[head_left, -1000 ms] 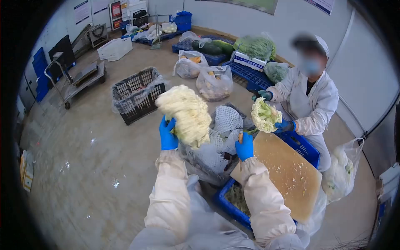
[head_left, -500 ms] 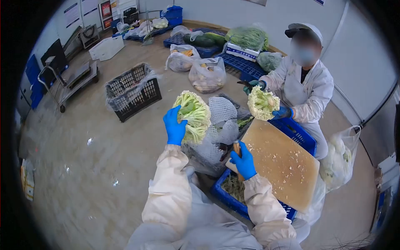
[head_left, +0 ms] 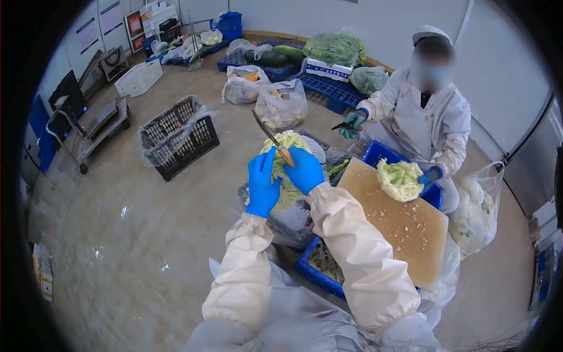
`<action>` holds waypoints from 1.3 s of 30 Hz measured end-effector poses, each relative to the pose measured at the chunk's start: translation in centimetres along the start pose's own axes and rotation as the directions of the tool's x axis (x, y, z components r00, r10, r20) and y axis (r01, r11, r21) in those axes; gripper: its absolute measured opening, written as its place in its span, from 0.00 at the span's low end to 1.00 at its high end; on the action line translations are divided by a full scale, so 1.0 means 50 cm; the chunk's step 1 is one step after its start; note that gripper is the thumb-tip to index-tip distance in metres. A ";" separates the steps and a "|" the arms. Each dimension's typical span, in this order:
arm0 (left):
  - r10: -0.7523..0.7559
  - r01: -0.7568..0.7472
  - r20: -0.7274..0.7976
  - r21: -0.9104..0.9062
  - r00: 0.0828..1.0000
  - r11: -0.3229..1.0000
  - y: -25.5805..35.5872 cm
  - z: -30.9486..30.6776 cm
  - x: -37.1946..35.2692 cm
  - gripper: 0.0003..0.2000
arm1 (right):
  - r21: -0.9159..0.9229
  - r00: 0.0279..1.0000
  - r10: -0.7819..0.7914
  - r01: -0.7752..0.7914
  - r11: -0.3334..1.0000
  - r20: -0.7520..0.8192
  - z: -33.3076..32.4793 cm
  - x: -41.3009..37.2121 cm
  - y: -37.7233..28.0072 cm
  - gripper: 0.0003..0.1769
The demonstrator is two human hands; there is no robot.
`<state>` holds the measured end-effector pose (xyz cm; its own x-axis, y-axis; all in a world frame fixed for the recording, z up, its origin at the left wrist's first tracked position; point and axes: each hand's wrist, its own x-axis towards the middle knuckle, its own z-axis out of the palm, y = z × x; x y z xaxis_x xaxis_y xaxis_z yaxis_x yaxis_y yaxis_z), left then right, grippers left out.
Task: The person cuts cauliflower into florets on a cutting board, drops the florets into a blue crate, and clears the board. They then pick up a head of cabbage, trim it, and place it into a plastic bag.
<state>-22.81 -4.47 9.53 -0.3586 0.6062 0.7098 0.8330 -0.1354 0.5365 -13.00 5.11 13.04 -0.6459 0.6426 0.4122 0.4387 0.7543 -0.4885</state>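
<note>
A pale green cauliflower (head_left: pixel 287 190) is in my left hand (head_left: pixel 263 183), its fingers against the left side. My right hand (head_left: pixel 304 169) grips the wooden handle of a knife (head_left: pixel 268 132), whose curved blade points up and left over the top of the cauliflower. Both blue-gloved hands are close together. To their right lies a tan cutting board (head_left: pixel 410 234) with pale crumbs on it, across blue crates. At its far side, a co-worker (head_left: pixel 431 111) holds another cauliflower (head_left: pixel 400 179) in one gloved hand and a dark knife (head_left: pixel 343 125) in the other.
A black crate (head_left: pixel 185 138) with a plastic liner stands on the floor ahead to the left. Bags of vegetables (head_left: pixel 281 105) and blue pallets (head_left: pixel 331 91) are farther back. A blue crate (head_left: pixel 319 267) with trimmings is below the board; a white bag (head_left: pixel 478 211) sits at right.
My right hand has moved up and left with the knife to the cauliflower in my left hand. The co-worker's cauliflower has moved down over the board, and their knife hand has lowered slightly.
</note>
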 end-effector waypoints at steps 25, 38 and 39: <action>-0.135 0.132 -0.030 -0.076 0.990 0.988 -0.062 -0.030 0.003 0.38 | 0.660 0.971 0.237 -0.174 0.731 -0.006 0.018 0.069 0.013 0.15; -0.018 0.018 -0.019 0.002 1.000 1.000 -0.042 -0.027 0.004 0.38 | 0.387 0.992 -0.056 0.009 0.922 0.111 0.056 0.062 0.023 0.19; -0.019 0.019 -0.019 0.003 1.000 1.000 -0.038 -0.024 0.003 0.38 | 0.261 0.992 -0.073 0.044 0.964 0.104 0.059 0.058 0.022 0.19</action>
<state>-24.97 -5.07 9.16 -0.3824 0.5937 0.7081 0.8274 -0.1211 0.5484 -16.25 7.40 11.47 -0.7377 0.5684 0.3645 0.2319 0.7202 -0.6538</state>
